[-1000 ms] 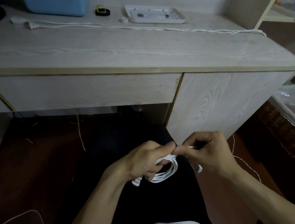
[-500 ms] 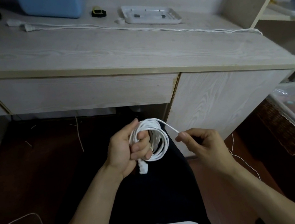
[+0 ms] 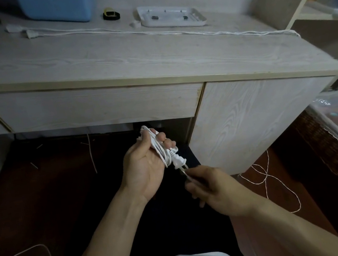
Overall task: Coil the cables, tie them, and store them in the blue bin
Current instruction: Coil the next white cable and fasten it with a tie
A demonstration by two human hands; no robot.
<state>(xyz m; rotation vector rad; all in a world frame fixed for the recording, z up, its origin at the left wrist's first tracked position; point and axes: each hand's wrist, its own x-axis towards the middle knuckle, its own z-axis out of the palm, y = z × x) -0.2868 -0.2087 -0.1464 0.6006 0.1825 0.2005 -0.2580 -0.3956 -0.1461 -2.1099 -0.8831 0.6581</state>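
A person seated at a pale wood desk [image 3: 106, 55] works a bundle of white cable in the lap, seen from a head-worn camera looking down. Nearest the lens, the right hand [image 3: 216, 187] is curled, its thumb and fingers pinching the free end of the cable just below the plug [image 3: 178, 162]. Just above and to the left, the left hand [image 3: 145, 165] is turned palm up with its fingers wrapped around the coiled white cable [image 3: 155, 145], the loops squeezed flat into a narrow bunch that sticks out past the fingertips toward the desk's underside. The plug hangs at the lower end of the bunch, between the two hands.

On the dark floor to the right, a thin white string [image 3: 268, 178] lies in loose loops beside the desk's cabinet side. Another pale cord [image 3: 43, 249] curves across the floor at lower left.

On the desk top, a second white cable [image 3: 170, 32] lies uncoiled, running from its plug at the left to the right edge, where it drops over. Behind it sit a white tray [image 3: 169, 17], a small black-and-yellow item [image 3: 111, 14] and, at the far left, the blue bin [image 3: 60, 5], well apart from the cable in hand.
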